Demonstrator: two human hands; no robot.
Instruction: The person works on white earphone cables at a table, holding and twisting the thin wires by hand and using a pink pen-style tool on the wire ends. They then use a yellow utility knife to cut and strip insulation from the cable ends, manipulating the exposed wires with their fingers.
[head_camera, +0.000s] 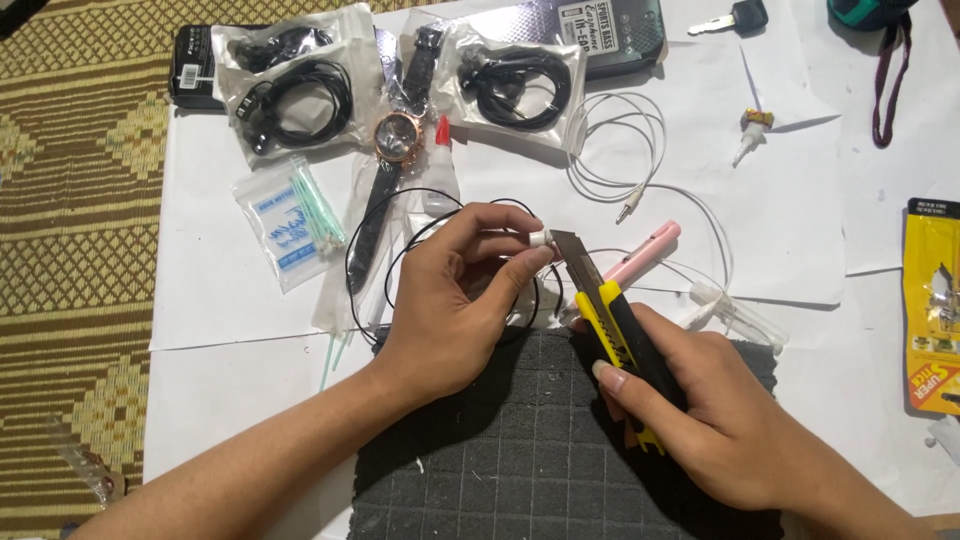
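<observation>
Right-hand (700, 400) grip, utility knife (610, 320) blade up-left.

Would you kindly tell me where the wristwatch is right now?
In the head view, the wristwatch lies at upper centre on the white paper, between two bagged black earphones, just left of the small glue bottle.
</observation>
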